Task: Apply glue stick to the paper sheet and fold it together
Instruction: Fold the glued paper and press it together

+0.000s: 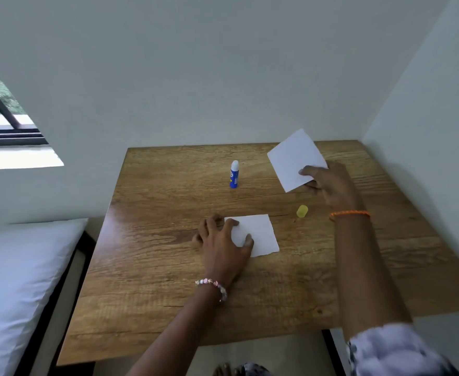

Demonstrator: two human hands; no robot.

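Observation:
A blue glue stick (234, 174) stands upright and uncapped, its white glue tip showing, at the back middle of the wooden table (168, 267). Its yellow cap (302, 211) lies on its side to the right. A white paper sheet (260, 234) lies flat at the table's centre; my left hand (222, 241) presses its left part with spread fingers. My right hand (328, 184) pinches a second white paper sheet (294, 158) by its near corner and holds it tilted up above the back right of the table.
White walls close in the table at the back and on the right. A bed with a white pillow (19, 280) lies to the left, and a window (3, 115) sits in the upper left.

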